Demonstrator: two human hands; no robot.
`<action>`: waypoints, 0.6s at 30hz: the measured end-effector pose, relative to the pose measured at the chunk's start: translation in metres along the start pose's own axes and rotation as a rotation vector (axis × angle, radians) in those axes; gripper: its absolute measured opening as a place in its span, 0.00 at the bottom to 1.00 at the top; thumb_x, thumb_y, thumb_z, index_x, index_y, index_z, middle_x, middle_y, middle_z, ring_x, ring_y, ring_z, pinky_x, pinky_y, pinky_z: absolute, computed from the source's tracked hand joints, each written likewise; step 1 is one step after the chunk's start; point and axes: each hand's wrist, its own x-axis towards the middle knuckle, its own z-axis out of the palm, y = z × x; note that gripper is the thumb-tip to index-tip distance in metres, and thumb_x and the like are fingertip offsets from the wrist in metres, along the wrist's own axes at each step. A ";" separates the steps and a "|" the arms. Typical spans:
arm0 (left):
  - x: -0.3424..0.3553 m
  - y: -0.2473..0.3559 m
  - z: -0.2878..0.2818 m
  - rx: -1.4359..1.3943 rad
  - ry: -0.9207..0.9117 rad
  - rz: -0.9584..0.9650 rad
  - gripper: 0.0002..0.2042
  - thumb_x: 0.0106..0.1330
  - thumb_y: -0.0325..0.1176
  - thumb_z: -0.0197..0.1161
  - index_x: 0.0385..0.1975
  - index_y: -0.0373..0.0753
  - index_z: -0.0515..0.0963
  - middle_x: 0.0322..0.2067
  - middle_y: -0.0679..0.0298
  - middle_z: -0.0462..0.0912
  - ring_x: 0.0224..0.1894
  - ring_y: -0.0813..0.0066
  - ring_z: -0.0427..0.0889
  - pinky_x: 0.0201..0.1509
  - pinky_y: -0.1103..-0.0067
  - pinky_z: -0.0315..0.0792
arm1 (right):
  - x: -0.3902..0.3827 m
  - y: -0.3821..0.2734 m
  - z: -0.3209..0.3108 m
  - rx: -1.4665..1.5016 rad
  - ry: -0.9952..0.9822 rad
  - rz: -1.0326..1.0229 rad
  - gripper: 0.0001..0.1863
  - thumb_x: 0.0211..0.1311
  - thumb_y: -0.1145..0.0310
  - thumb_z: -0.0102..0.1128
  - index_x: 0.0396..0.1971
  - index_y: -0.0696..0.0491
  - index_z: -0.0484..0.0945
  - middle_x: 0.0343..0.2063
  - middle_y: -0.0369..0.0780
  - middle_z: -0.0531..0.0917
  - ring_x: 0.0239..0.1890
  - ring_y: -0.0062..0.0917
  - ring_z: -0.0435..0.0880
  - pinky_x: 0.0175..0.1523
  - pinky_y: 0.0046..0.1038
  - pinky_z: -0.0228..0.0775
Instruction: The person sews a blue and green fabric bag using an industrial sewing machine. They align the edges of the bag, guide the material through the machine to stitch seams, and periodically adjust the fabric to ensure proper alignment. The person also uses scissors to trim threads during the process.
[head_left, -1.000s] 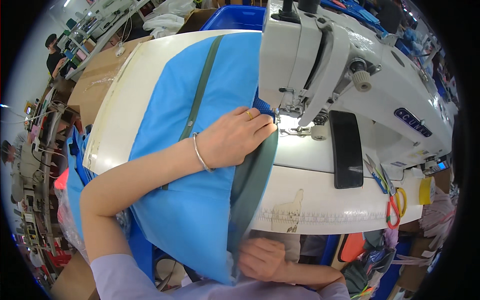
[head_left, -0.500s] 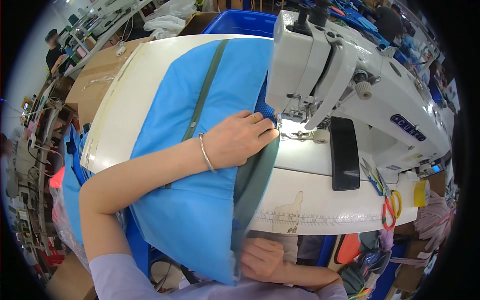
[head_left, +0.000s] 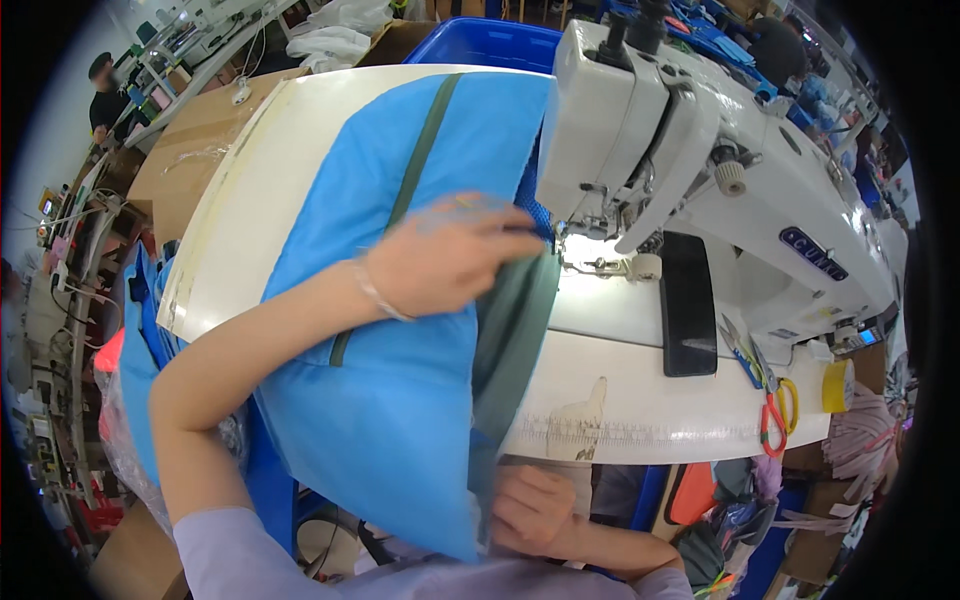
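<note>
A light blue fabric piece [head_left: 370, 440] with a long dark green stripe lies across the sewing table. A grey-green band [head_left: 510, 340] runs along its right side to the presser foot [head_left: 607, 268] of a white sewing machine [head_left: 770, 200], with blue mesh [head_left: 536, 200] behind. My left hand [head_left: 455, 250], blurred, is over the fabric just left of the needle area; I cannot tell if it touches it. At the table's front edge, my right hand [head_left: 532, 505] has its fingers curled on the band's lower end.
A black phone [head_left: 687, 305], scissors [head_left: 775, 415] and yellow tape [head_left: 837, 388] sit right of the needle. A blue bin [head_left: 480, 45] is behind the table [head_left: 235, 255]; cardboard [head_left: 185, 150] and more fabric [head_left: 140, 370] are at left. Other people [head_left: 105, 100] sit farther back.
My left hand has shifted up and left from the needle area and is now smeared by motion. My right hand stays low at the band's end, slightly higher and further right.
</note>
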 end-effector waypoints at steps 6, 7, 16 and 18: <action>-0.157 -0.046 -0.049 -0.031 0.335 -1.099 0.27 0.67 0.43 0.69 0.59 0.30 0.78 0.51 0.46 0.84 0.46 0.63 0.86 0.51 0.71 0.80 | -0.003 -0.001 -0.002 -0.072 0.001 -0.044 0.13 0.42 0.74 0.67 0.32 0.57 0.82 0.40 0.41 0.86 0.38 0.26 0.86 0.35 0.24 0.77; -0.155 -0.033 -0.051 -0.062 0.224 -1.143 0.26 0.66 0.43 0.70 0.56 0.29 0.79 0.48 0.47 0.85 0.43 0.65 0.87 0.48 0.72 0.80 | -0.005 0.000 -0.003 -0.093 0.002 -0.055 0.13 0.40 0.73 0.67 0.31 0.57 0.81 0.40 0.42 0.86 0.39 0.27 0.85 0.37 0.25 0.77; -0.144 -0.008 -0.073 -0.803 0.133 -1.454 0.16 0.61 0.40 0.70 0.34 0.30 0.85 0.31 0.61 0.87 0.32 0.73 0.85 0.39 0.78 0.79 | -0.015 -0.003 -0.012 -0.252 -0.064 -0.160 0.13 0.45 0.69 0.63 0.33 0.59 0.82 0.40 0.44 0.85 0.42 0.30 0.85 0.40 0.25 0.77; -0.140 -0.001 -0.073 -0.918 0.295 -1.592 0.14 0.61 0.39 0.70 0.33 0.32 0.84 0.32 0.60 0.86 0.32 0.73 0.84 0.39 0.77 0.80 | -0.016 -0.004 -0.015 -0.267 -0.075 -0.163 0.14 0.46 0.69 0.62 0.34 0.59 0.83 0.41 0.44 0.86 0.44 0.30 0.85 0.41 0.25 0.77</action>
